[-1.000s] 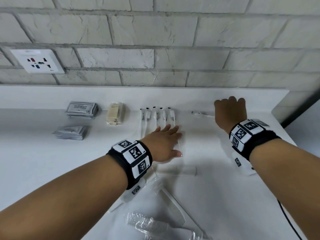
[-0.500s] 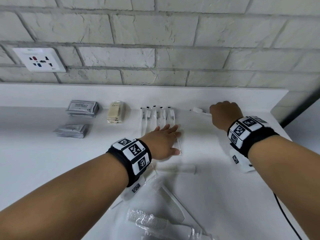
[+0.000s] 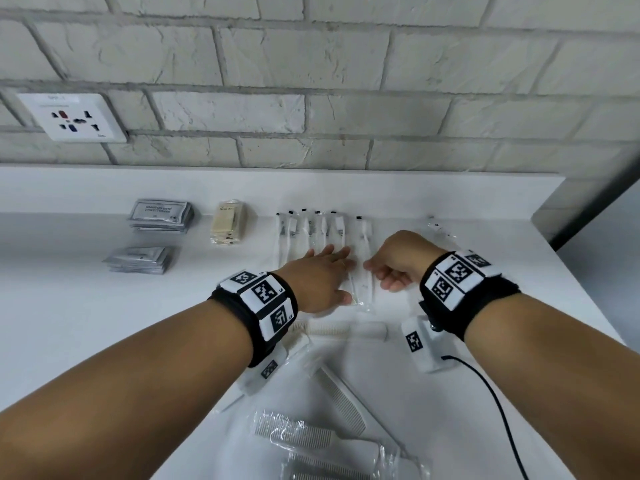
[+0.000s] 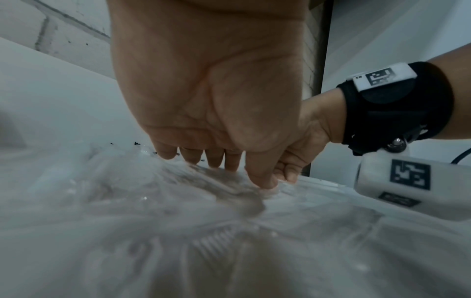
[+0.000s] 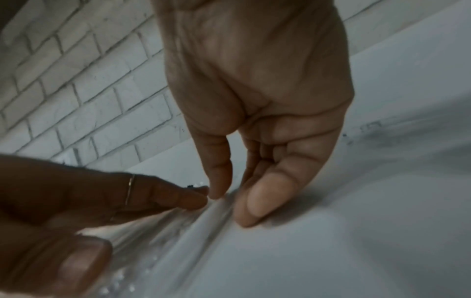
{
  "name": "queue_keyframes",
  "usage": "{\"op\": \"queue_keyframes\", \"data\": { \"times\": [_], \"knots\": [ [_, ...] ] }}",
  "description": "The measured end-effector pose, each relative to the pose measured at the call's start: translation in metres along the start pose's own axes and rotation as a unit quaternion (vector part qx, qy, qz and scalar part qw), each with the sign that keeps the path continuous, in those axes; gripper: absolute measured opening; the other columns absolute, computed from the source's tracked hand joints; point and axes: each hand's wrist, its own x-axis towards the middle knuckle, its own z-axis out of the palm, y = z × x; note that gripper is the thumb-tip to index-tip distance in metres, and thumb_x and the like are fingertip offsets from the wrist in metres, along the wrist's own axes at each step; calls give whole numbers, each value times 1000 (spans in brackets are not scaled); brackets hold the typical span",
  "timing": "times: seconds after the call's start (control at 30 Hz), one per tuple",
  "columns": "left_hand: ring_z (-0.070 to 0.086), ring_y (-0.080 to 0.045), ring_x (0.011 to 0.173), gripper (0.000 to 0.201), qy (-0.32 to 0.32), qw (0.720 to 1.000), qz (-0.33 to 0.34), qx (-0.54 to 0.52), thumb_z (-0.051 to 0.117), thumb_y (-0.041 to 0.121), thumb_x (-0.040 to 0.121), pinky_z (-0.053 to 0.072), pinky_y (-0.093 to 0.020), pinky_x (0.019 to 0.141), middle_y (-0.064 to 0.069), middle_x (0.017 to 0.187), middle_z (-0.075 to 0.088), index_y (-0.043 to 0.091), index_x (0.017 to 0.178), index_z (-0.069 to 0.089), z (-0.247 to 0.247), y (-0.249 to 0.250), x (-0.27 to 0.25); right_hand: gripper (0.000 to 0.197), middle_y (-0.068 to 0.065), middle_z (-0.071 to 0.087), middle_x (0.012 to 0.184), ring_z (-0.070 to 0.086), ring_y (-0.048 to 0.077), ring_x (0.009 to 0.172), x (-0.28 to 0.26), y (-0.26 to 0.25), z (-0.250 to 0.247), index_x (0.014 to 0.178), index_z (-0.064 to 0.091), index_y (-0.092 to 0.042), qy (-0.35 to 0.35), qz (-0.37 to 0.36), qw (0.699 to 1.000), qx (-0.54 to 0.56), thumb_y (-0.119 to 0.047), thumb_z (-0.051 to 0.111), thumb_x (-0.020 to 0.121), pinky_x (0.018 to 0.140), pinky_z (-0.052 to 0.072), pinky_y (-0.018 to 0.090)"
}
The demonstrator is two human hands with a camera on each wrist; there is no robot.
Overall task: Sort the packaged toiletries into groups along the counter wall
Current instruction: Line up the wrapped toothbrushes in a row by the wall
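currently the left hand [image 3: 320, 277] is laid flat, fingers [image 4: 190, 155] straight, on the wrapped toothbrushes [image 3: 313, 230] lined up at the worktop [image 3: 86, 306] wall. the right hand [image 3: 398, 263] – fingers loosely curled – is set on the rightmost toothbrush pack [image 3: 363, 268]; a firm grip can't be confirmed.

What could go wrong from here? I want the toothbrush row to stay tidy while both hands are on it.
1. The left hand lies flat across the wrapped toothbrushes; sliding it could fan the slippery packets out of line.
2. The right hand is nudging the newest toothbrush packet sideways; it may ride over its neighbour.
3. Either forearm could sweep the loose combs below.
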Motion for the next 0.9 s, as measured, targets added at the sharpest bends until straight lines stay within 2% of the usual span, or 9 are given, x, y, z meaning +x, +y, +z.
{"op": "queue_keyframes", "data": {
  "times": [0.27,0.33,0.4,0.5,0.6,0.67,0.77,0.83,0.9],
  "knots": [
    [-7,-21,148,76,37,999,-4,-19,46,45,96,2,-40,119,-3,161,-7,18,154,4,0,-1,-4,22,14,58,62,58,25,53,8,-13,17,73,58,0,4,-23,999,25,-15,62,89,53,48,30],
    [-9,-20,148,77,48,999,9,-21,44,49,96,0,-38,119,-2,160,-11,19,154,2,-1,4,-2,21,12,63,71,62,28,65,12,-5,4,83,62,-3,83,-62,993,-51,-23,63,87,57,47,27],
    [-9,-19,148,78,39,999,23,-15,42,52,96,-1,-38,119,0,160,-13,21,153,-1,-2,11,3,26,10,67,96,63,31,90,14,9,-18,100,63,-5,179,-88,963,-182,-27,62,85,69,44,25],
    [-9,-21,148,78,8,1000,21,4,39,55,95,1,-40,119,-1,160,-11,22,153,-2,2,17,7,36,15,57,123,53,36,115,12,40,-54,118,58,-11,288,-23,922,-256,-26,58,84,92,45,40],
    [-10,-20,148,78,-2,1000,11,5,39,55,95,1,-40,119,-1,161,-10,21,153,-1,9,15,8,43,15,58,121,53,35,115,9,69,-80,120,54,-6,253,63,925,-276,-26,66,83,92,44,40],
    [-10,-20,148,78,0,1000,13,4,40,55,95,0,-40,119,0,161,-9,22,153,0,9,14,8,44,17,62,115,58,35,109,5,75,-84,117,55,2,210,54,936,-278,-26,66,85,89,45,36],
    [-10,-19,148,78,2,1000,14,2,40,55,95,0,-40,120,0,161,-9,22,153,-1,8,13,9,34,19,61,115,57,36,109,0,65,-80,113,57,4,193,8,949,-250,-24,52,94,93,45,38],
    [-10,-19,148,79,2,1000,12,-1,41,55,95,0,-40,120,1,161,-9,23,153,0,8,12,10,26,17,65,110,62,33,101,0,51,-71,112,62,0,159,-31,966,-204,-15,54,92,80,50,34],
    [-10,-19,148,79,-1,1000,10,-4,41,56,95,0,-39,120,1,161,-9,23,153,0,9,12,10,15,15,65,92,64,29,81,2,38,-59,104,63,-4,95,-55,993,-51,-4,55,91,68,53,34]
  ]
}}
